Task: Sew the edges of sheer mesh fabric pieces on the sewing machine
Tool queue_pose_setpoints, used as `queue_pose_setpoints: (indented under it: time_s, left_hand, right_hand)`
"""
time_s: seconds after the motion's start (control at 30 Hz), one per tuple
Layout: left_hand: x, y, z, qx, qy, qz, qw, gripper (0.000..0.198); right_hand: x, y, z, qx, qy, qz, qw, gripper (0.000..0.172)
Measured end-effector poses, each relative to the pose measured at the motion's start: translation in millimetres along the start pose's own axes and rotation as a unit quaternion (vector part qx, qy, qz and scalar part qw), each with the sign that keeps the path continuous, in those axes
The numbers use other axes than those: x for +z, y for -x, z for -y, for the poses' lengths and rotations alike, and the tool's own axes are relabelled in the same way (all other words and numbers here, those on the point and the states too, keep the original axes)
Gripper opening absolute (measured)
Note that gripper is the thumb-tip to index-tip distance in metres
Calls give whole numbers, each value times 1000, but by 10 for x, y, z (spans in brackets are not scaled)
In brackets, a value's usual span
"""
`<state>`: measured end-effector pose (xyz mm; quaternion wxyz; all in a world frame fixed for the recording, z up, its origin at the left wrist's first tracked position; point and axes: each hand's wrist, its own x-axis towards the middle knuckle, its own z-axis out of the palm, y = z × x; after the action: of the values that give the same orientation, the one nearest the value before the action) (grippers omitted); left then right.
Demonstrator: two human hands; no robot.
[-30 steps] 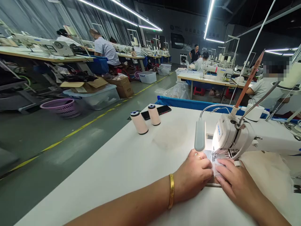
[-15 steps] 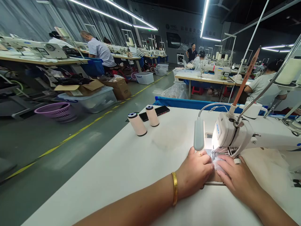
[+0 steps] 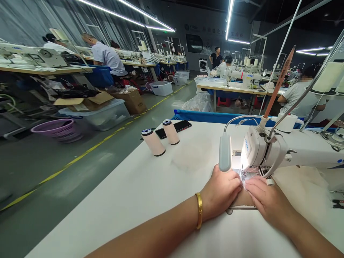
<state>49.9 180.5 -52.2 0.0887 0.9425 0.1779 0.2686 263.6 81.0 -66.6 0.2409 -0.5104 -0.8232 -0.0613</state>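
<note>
At the white sewing machine (image 3: 254,148), a small piece of thin white fabric (image 3: 243,183) lies under the lit needle area. My left hand (image 3: 221,191) is closed on its left edge, fingers curled and thumb side toward the needle. From the right, my right hand (image 3: 268,197) pinches the same fabric just in front of the presser foot, its fingers pressed together. Most of the fabric is hidden by my fingers. A grey lamp (image 3: 225,152) on a bent neck hangs just above my left hand. Sheer pale cloth (image 3: 301,186) lies right of the machine head.
Two pale thread cones (image 3: 153,142) stand on the white table (image 3: 129,200), beside a black phone (image 3: 182,126). An orange-brown pointed stick (image 3: 281,79) rises above the machine. Beyond the aisle are a purple basket (image 3: 57,130), boxes and seated people.
My right hand's fingers have drawn together and moved slightly left, closer to my left hand. The fabric between them looks more bunched. The whole view has shifted a little.
</note>
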Motion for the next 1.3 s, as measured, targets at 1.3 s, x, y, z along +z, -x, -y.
queue_pose_setpoints:
  time_s: [1.3]
  left_hand:
    - [26,-9,-2,-10,-18,9,1000,23]
  right_hand:
    - [-10,-52,35,64,9,16,998,34]
